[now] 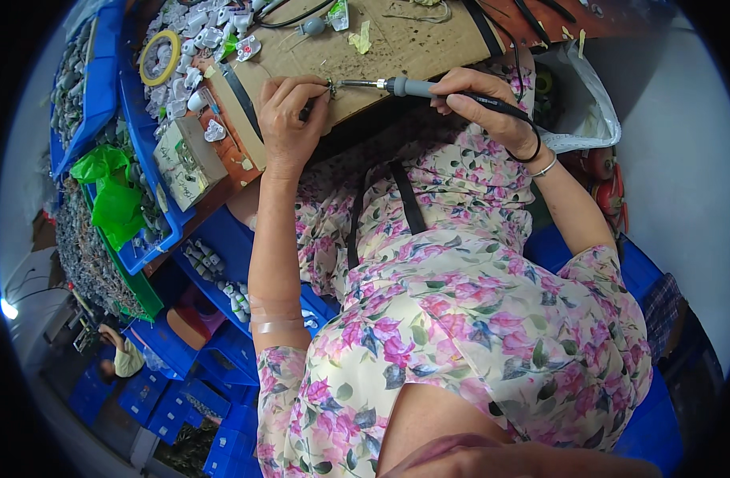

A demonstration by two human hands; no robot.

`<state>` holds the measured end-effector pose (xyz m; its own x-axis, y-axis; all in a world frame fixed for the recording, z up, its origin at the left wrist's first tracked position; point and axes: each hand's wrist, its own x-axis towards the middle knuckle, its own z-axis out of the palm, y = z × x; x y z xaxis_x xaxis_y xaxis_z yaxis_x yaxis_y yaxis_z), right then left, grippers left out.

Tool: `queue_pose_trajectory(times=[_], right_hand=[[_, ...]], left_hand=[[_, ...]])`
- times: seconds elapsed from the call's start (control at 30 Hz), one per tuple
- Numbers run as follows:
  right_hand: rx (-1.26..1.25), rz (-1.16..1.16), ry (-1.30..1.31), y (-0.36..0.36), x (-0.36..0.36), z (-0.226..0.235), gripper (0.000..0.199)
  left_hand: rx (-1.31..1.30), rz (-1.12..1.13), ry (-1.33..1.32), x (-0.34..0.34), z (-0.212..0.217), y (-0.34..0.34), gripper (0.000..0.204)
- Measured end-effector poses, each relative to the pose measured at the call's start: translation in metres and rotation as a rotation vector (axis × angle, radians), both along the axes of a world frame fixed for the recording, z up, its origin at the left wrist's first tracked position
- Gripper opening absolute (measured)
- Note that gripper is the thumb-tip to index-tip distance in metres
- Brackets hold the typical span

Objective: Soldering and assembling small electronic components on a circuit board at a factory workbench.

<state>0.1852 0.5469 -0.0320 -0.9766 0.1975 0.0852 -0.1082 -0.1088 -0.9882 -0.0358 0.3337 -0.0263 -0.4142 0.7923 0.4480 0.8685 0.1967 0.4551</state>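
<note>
Grey-and-black, the soldering iron (412, 87) is gripped by the fingers of the right hand (486, 105), which curl round its handle and point the metal tip leftward. Opposite, the left hand (289, 119) has its thumb and forefinger pinched on a small part (330, 90), held up at the near edge of a cardboard sheet (436, 40). The iron's tip is at or just beside that part; whether they touch is too fine to tell. Preparation looks done, since part and tool are both in hand and brought together, so the job seems to be in the middle of one joint. No finished joint can be made out, so completing this one and setting the part down are probably left. Farther out on the cardboard lie scraps of yellow tape (360, 37) and a grey bulb-shaped piece (311, 27) by a dark cable. Left of it, a heap of white plastic pieces (209, 38) surrounds a yellow ring (177, 54) on the tabletop (236, 150); which pieces are finished and which are waiting cannot be told. Past them, a blue tray (176, 223) and a green plastic bag (114, 203) hold the far left.
</note>
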Motion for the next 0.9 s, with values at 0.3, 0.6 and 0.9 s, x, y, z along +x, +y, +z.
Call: queue_pose_trajectory(times=[0.3, 0.6, 0.9], right_hand=[[0.339, -0.116, 0.222, -0.008, -0.008, 0.020, 0.026], [0.861, -0.185, 0.511, -0.033, -0.067, 0.009, 0.024], [0.802, -0.196, 0.449, -0.045, -0.104, -0.014, 0.020]], left_hand=[[0.004, 0.003, 0.000, 0.001, 0.003, 0.000, 0.013], [0.017, -0.007, 0.025, 0.000, 0.000, -0.001, 0.011], [0.038, 0.001, 0.063, -0.002, -0.004, -0.002, 0.012]])
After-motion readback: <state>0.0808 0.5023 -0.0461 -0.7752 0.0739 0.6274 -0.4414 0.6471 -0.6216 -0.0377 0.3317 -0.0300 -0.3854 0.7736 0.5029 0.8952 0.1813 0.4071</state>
